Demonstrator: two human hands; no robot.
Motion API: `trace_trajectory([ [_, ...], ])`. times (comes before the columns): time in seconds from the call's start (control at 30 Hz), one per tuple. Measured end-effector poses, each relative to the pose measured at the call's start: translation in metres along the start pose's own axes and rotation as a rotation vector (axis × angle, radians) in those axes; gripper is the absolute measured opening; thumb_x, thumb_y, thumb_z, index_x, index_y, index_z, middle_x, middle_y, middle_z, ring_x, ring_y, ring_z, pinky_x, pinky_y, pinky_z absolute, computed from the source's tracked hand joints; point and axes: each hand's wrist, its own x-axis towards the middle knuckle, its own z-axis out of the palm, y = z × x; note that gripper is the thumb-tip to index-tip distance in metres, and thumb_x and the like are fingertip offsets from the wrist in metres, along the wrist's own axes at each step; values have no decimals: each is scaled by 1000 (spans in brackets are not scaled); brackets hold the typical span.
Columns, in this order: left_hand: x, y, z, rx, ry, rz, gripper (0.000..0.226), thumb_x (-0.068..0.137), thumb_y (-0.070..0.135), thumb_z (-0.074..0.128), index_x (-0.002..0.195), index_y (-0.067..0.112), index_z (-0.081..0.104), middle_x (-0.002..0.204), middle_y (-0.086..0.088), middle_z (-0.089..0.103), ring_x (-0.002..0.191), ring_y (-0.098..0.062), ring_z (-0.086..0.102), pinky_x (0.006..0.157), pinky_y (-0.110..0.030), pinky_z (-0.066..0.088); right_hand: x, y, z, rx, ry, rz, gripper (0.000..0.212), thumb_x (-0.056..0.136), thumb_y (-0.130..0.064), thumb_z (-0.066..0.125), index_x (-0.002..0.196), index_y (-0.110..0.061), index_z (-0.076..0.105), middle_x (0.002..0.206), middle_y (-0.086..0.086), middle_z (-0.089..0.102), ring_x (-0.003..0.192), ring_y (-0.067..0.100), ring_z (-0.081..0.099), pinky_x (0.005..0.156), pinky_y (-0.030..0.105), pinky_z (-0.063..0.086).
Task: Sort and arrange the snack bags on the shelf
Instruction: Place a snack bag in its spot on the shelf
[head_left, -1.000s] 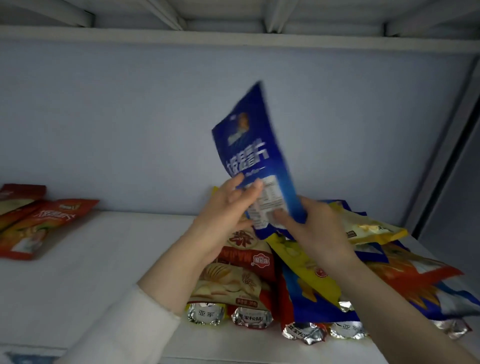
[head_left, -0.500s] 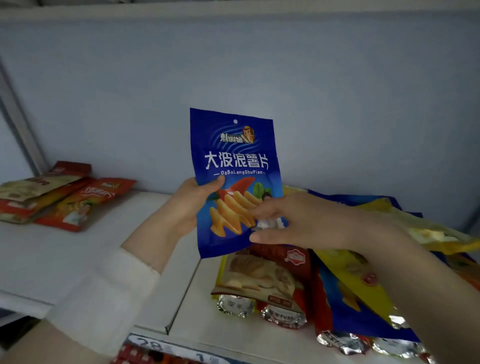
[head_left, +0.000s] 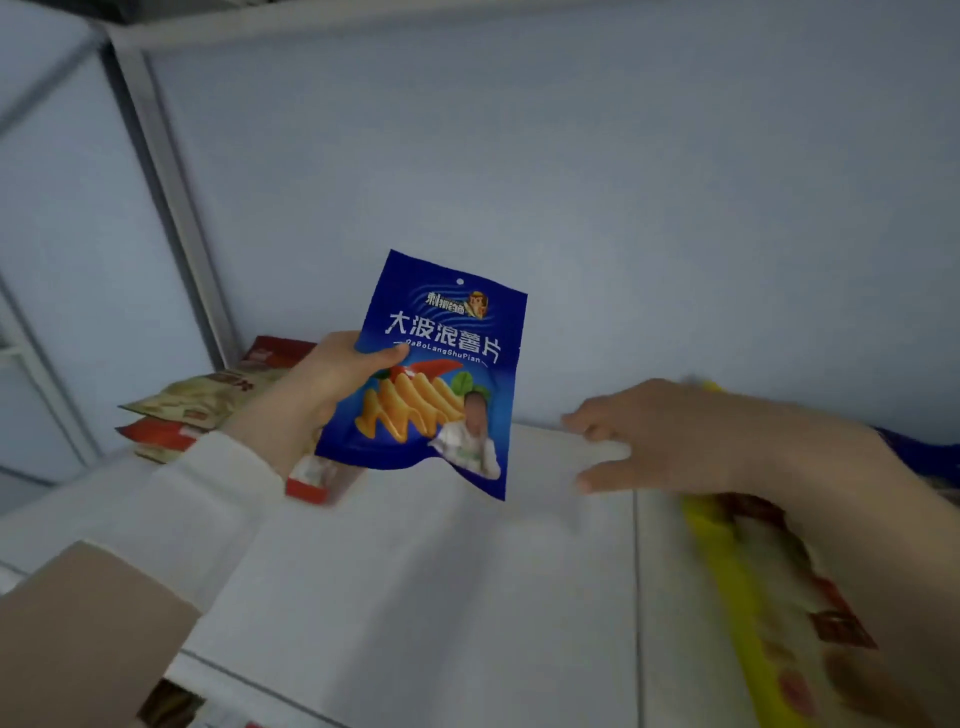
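From my head camera I look down at a white shelf (head_left: 467, 597) with a thin line running from near to far on its right side. Behind it is a pale blue wall (head_left: 571, 182), and a grey metal post (head_left: 171, 208) stands in the far left corner.

My left hand (head_left: 332, 379) grips the blue snack bag (head_left: 441, 384) by its left edge. My thumb (head_left: 384, 356) is on the front and my fingers are behind. The bag stands upright in the air above the shelf, with its picture facing me.

My right hand (head_left: 675, 436) is loose and holds nothing. It is to the right of the bag, well apart from it.

A pile of red and tan bags (head_left: 197, 410) lies far left, partly behind my left hand. A blurry yellow bag (head_left: 753, 597) lies near right, under my right arm.
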Motion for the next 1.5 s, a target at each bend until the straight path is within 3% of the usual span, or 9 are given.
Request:
trace_trajectory([
  [0.1, 52, -22, -58, 29, -16, -53, 39, 87, 22, 64, 122, 4, 58, 120, -17, 62, 94, -27, 61, 93, -42, 48, 55, -39, -4, 71, -13, 62, 66, 87, -48, 53, 144, -28, 28, 144, -7, 41, 130, 9, 41, 103, 18, 30],
  [0.2, 96, -46, -98, 62, -86, -114, 39, 87, 17, 64, 122, -1, 57, 116, -17, 62, 77, -21, 60, 77, -33, 50, 108, -78, -5, 80, -31, 78, 65, 88, -47, 52, 144, -26, 28, 143, -5, 43, 129, 12, 42, 107, 24, 33],
  [0.4, 156, -100, -123, 281, -163, -114, 40, 82, 17, 70, 117, -2, 62, 117, -21, 64, 105, -33, 61, 95, -42, 48, 176, -126, 0, 37, -24, 110, 59, 88, -47, 52, 140, -25, 34, 137, -4, 49, 122, 15, 48, 102, 29, 39],
  [0.53, 172, -119, -126, 552, -125, -33, 52, 77, 22, 74, 117, -5, 55, 112, -19, 65, 101, -33, 62, 83, -35, 48, 198, -141, 6, 29, -7, 109, 54, 88, -45, 54, 136, -26, 40, 135, -6, 51, 118, 15, 51, 97, 29, 41],
  [0.67, 167, -121, -123, 753, -74, 29, 64, 81, 18, 71, 132, 1, 35, 126, -18, 55, 115, -33, 54, 92, -38, 43, 211, -150, 15, -7, -24, 121, 54, 89, -45, 52, 137, -23, 40, 136, -4, 50, 119, 17, 51, 97, 30, 41],
  [0.9, 156, -102, -118, 1144, -118, 280, 56, 87, 24, 63, 136, 9, 38, 132, -17, 42, 121, -33, 42, 98, -39, 40, 209, -145, 24, -52, -2, 184, 61, 88, -50, 50, 142, -28, 32, 140, -6, 46, 123, 16, 48, 98, 30, 39],
  [1.13, 100, -29, -63, 1411, -476, 570, 49, 90, 32, 57, 132, 13, 41, 123, -10, 54, 110, -26, 54, 85, -34, 43, 159, -109, 24, -103, 29, 310, 62, 88, -50, 50, 142, -28, 30, 142, -3, 42, 130, 18, 42, 103, 34, 35],
  [1.3, 45, 25, 14, 1526, -546, 669, 53, 90, 38, 57, 135, 13, 43, 130, -8, 53, 117, -27, 54, 87, -34, 43, 84, -57, 24, -123, 62, 430, 64, 88, -50, 51, 143, -26, 30, 144, 0, 40, 131, 21, 40, 107, 37, 36],
  [1.5, -57, 92, 144, 1410, -558, 876, 48, 91, 41, 54, 132, 17, 48, 127, -5, 57, 114, -26, 56, 82, -31, 42, -62, 30, 21, -174, 125, 566, 54, 89, -48, 48, 136, -22, 41, 137, 2, 48, 123, 21, 47, 100, 34, 41],
])
